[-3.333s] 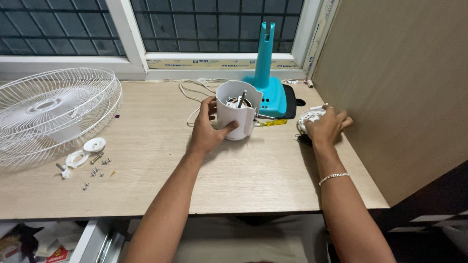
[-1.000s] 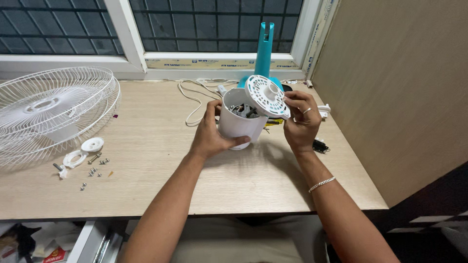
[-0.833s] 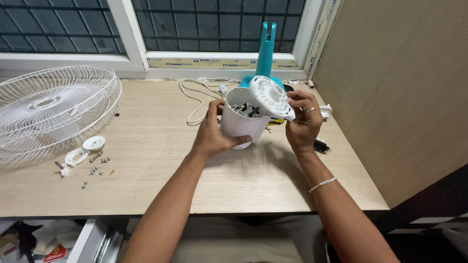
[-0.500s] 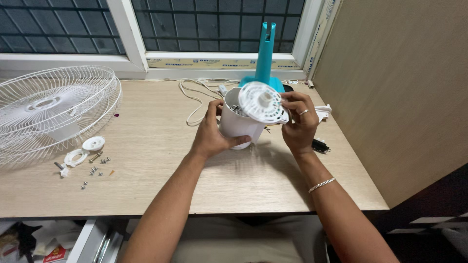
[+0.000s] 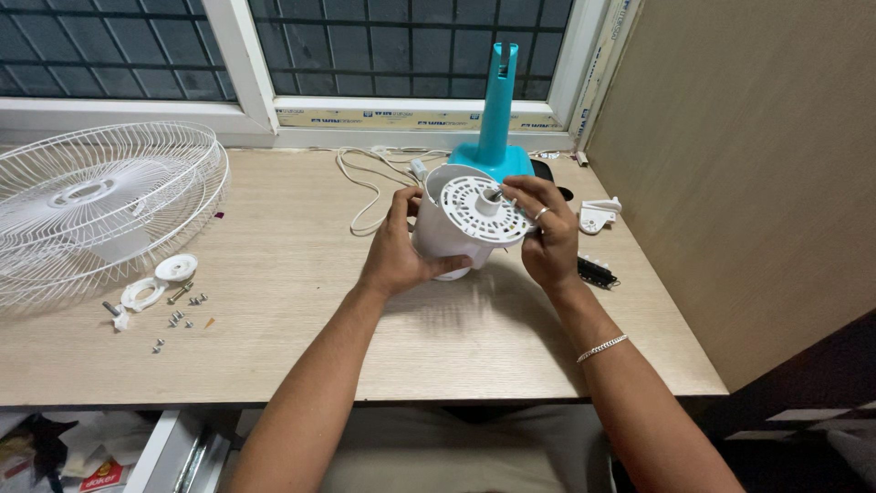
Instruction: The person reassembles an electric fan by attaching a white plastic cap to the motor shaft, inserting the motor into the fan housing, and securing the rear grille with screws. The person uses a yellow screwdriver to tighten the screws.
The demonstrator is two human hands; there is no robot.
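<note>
My left hand (image 5: 394, 248) grips the side of a white cup-shaped fan motor housing (image 5: 442, 239) standing on the wooden table (image 5: 301, 301). My right hand (image 5: 546, 239) holds a round white perforated cover (image 5: 474, 206) lying over the housing's open top, fingers on its right rim and near its centre hub. The motor inside is mostly hidden by the cover.
A teal fan stand and base (image 5: 497, 119) rises just behind the housing, with a white cord (image 5: 360, 178) beside it. White wire fan guards (image 5: 96, 205) lie at far left, with white rings (image 5: 160, 281) and several screws (image 5: 178, 319) nearby. A white bracket (image 5: 599, 215) and a black part (image 5: 598, 272) lie right, by a board wall (image 5: 748, 173).
My right hand picked the cover up from the table's right side, brought it over tilted, and has now lowered it flatter onto the housing's opening. My left hand stayed on the housing.
</note>
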